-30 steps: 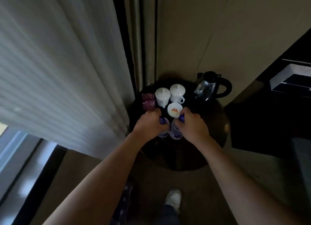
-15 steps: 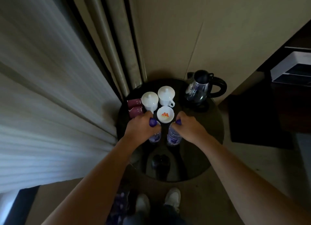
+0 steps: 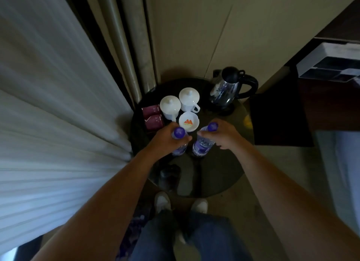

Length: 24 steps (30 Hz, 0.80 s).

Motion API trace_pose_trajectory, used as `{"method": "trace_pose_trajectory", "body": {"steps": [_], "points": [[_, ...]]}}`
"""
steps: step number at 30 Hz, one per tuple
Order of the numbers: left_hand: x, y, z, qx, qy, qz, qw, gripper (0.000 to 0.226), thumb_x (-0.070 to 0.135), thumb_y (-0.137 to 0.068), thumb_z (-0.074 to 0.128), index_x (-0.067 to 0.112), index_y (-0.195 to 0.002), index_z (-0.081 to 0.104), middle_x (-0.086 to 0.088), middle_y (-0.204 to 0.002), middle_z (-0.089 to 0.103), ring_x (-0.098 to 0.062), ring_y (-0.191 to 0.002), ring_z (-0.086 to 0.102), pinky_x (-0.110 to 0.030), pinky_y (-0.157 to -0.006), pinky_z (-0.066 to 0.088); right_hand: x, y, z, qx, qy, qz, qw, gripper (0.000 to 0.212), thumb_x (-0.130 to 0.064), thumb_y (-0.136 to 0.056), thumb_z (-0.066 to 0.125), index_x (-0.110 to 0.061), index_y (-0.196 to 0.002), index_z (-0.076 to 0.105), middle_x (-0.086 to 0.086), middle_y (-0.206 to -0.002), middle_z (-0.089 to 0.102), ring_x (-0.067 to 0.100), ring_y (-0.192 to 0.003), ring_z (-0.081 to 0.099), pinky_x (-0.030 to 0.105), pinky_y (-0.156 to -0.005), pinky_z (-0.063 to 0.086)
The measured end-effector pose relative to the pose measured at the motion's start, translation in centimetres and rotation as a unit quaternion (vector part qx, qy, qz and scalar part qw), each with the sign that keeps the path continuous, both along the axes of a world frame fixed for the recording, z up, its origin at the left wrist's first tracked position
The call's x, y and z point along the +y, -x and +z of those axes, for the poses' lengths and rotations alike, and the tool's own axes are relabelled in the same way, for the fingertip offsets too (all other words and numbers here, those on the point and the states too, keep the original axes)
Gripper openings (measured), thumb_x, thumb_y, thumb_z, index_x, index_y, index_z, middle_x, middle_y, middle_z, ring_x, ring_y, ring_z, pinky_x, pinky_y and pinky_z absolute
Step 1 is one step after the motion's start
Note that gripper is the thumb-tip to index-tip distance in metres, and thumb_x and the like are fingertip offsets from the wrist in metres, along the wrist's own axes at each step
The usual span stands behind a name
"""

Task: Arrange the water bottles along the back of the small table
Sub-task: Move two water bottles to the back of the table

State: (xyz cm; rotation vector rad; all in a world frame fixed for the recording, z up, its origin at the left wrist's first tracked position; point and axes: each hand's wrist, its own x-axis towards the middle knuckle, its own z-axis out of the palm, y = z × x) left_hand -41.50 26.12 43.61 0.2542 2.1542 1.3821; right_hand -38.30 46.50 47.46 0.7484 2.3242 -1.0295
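Two clear water bottles with purple caps stand upright side by side near the middle of the small round dark table [image 3: 220,175]. My left hand [image 3: 165,139] is wrapped around the neck of the left bottle [image 3: 179,133]. My right hand [image 3: 224,135] grips the shoulder of the right bottle [image 3: 203,145], whose purple label faces me. Both bottles rest on the glossy tabletop, just in front of the cups.
Behind the bottles sit two white lidded cups [image 3: 189,99], a small white dish [image 3: 189,122] with an orange logo, maroon sachets [image 3: 153,116] and a steel kettle [image 3: 228,89] at the back right. Curtains [image 3: 58,104] hang left; a dark cabinet [image 3: 331,104] stands right.
The view has shifted and drawn closer to the table. Both hands keep their hold on the bottles, which stay in about the same spot on the tabletop.
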Motion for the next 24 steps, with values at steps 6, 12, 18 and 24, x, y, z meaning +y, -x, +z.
{"method": "trace_pose_trajectory", "body": {"steps": [6,12,18,24], "points": [[-0.1,0.1,-0.8,-0.069,-0.052,0.008,0.996,0.022,0.046,-0.069,0.071,0.049,-0.088,0.061,0.027,-0.086,0.069,0.012,-0.084,0.063,-0.006,-0.064,0.046,-1.6,-0.8,-1.5,0.020,0.045,-0.128,0.991,0.037,-0.052,-0.058,0.077,-0.048,-0.076,0.045,-0.006,-0.094,0.057,0.019,-0.078,0.064,0.020,-0.037,0.047],[-0.4,1.7,-1.1,-0.094,-0.059,0.013,0.994,0.018,0.029,-0.081,0.070,0.025,-0.098,0.063,0.006,-0.095,0.070,-0.011,-0.097,0.066,-0.024,-0.081,0.050,-0.3,1.4,1.4,0.040,-0.001,-0.104,0.994,0.031,-0.050,-0.061,0.074,-0.027,-0.078,0.062,0.001,-0.076,0.068,0.012,-0.056,0.067,0.018,-0.039,0.047],[-1.8,3.3,1.2,-0.076,-0.047,0.053,0.995,0.018,0.040,-0.074,0.068,0.029,-0.088,0.068,0.007,-0.081,0.074,0.000,-0.078,0.068,-0.026,-0.073,0.049,0.8,6.6,8.5,0.112,-0.026,-0.111,0.987,0.037,-0.053,-0.056,0.068,-0.019,-0.071,0.065,-0.001,-0.059,0.066,0.012,-0.048,0.059,0.020,-0.043,0.043],[-2.6,6.5,5.8,-0.071,-0.072,0.106,0.989,0.013,0.037,-0.077,0.067,0.024,-0.081,0.069,0.009,-0.070,0.073,-0.004,-0.070,0.069,-0.017,-0.057,0.048,0.4,12.2,14.0,0.201,-0.061,-0.114,0.971,0.039,-0.054,-0.048,0.067,-0.018,-0.062,0.060,-0.007,-0.045,0.058,0.007,-0.036,0.055,0.020,-0.041,0.039]]}}
